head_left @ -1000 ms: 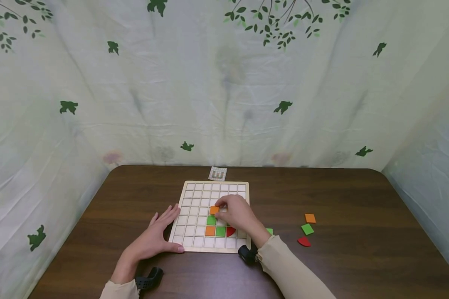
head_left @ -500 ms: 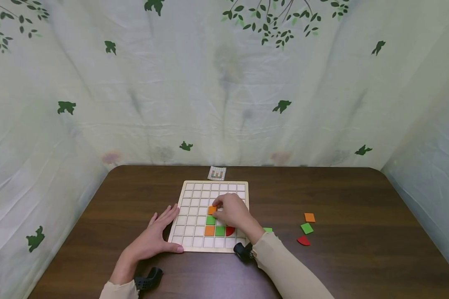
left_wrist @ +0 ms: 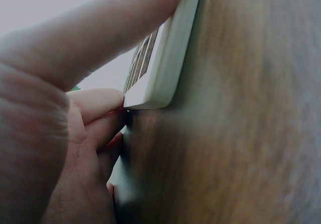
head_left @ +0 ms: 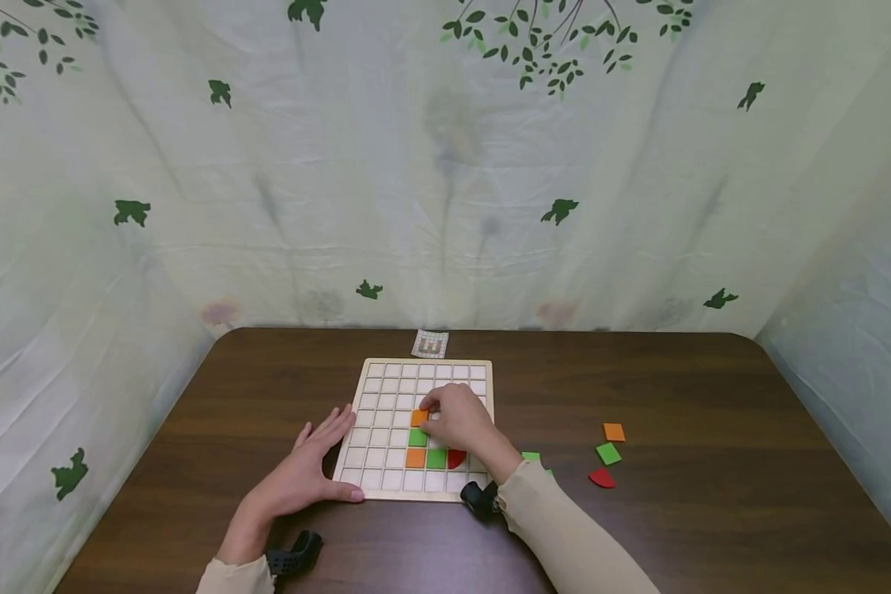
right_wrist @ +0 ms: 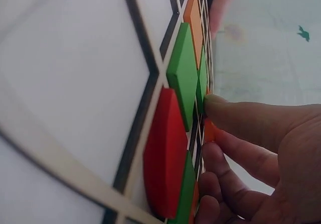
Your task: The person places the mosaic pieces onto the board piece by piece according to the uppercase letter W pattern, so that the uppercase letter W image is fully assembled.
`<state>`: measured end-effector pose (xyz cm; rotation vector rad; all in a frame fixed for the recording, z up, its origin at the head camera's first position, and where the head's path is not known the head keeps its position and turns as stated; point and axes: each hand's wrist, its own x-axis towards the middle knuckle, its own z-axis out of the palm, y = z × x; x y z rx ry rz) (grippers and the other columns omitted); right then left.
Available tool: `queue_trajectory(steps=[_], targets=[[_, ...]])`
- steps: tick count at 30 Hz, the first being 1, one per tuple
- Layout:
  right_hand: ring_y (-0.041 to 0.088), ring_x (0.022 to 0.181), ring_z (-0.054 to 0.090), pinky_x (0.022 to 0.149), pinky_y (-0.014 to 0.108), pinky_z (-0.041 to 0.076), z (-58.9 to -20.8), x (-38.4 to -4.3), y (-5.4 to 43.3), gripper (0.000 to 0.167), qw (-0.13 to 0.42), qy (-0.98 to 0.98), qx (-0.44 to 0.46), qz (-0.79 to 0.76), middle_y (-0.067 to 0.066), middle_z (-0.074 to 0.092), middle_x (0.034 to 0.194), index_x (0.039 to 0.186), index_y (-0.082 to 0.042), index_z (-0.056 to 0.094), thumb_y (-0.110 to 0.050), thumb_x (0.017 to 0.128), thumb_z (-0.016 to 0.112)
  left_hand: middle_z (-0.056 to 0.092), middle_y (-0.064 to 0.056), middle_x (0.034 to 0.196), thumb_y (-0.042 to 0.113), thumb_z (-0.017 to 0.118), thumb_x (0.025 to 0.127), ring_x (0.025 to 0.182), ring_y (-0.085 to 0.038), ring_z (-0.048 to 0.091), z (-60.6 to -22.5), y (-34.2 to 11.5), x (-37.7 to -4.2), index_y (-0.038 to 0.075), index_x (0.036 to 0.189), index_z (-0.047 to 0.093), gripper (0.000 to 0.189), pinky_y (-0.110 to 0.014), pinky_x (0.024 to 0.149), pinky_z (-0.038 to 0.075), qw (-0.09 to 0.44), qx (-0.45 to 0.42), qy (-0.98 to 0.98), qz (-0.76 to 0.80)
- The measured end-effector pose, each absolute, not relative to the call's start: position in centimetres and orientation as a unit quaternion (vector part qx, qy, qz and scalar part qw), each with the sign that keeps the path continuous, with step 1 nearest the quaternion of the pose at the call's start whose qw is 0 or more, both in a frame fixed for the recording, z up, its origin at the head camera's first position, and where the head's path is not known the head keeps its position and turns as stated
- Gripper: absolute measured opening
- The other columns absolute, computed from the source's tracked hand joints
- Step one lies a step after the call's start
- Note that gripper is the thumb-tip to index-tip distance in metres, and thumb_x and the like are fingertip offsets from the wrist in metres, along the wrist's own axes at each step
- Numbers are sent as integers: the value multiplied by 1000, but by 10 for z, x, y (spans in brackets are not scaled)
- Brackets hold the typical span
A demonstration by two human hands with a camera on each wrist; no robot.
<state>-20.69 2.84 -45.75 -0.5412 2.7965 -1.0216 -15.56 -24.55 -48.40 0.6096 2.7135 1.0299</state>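
Note:
A white gridded board (head_left: pixel 374 417) with a pale wooden rim lies on the table. My left hand (head_left: pixel 308 470) spans its near left corner: thumb at the front edge, straight fingers along the left side. My right hand (head_left: pixel 462 419) pinches an orange square tile (head_left: pixel 419 417) between thumb and forefinger, low over the grid. Just nearer than it sits a green square tile (head_left: pixel 417 437). The row below holds another orange tile (head_left: pixel 415 458), a green tile (head_left: pixel 436 459) and a red rounded tile (head_left: pixel 456 458). In the right wrist view a further green tile (right_wrist: pixel 187 189) shows beyond the red one.
Right of the board lie a loose orange square (head_left: pixel 614 432), a green square (head_left: pixel 608 454) and a red quarter-round piece (head_left: pixel 602 478). Green pieces (head_left: pixel 530 456) peek out beside the right sleeve. A small printed card (head_left: pixel 430 344) lies behind the board, near the table's back edge.
My right hand has shifted slightly left with the orange tile, which now lines up more closely above the green tile. The left hand stays at the board's corner.

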Motion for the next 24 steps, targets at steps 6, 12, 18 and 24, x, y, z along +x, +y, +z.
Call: queue_trajectory(steps=[6, 12, 18, 24], targets=[[18, 93, 65, 83, 32, 53, -456, -204, 31, 23, 54, 917, -188, -348, 2, 73, 99, 105, -8, 78, -14, 83, 81, 26, -19, 163, 49, 89, 69, 151, -42, 13, -484, -246, -156, -2, 157, 29, 118, -68, 114, 0, 89, 206, 912, 345], [21, 95, 64, 83, 34, 52, -447, -196, 40, 25, 50, 899, -197, -387, 3, 72, 102, 107, -8, 77, -13, 83, 79, 26, -19, 163, 48, 90, 68, 151, -42, 14, -485, -246, -156, -2, 156, 29, 118, -68, 114, 0, 87, 206, 911, 348], [26, 97, 62, 84, 39, 51, -439, -184, 57, 26, 48, 886, -202, -415, 6, 71, 107, 111, -6, 76, -14, 87, 76, 26, -18, 163, 50, 90, 67, 152, -39, 15, -486, -246, -158, -2, 156, 29, 120, -66, 115, -1, 90, 201, 911, 349], [27, 99, 61, 85, 42, 50, -438, -173, 80, 26, 25, 890, -197, -410, 4, 72, 106, 111, -7, 76, -15, 86, 79, 26, -18, 163, 50, 90, 68, 152, -40, 15, -486, -246, -158, -2, 156, 29, 119, -66, 115, 0, 90, 201, 911, 349]])
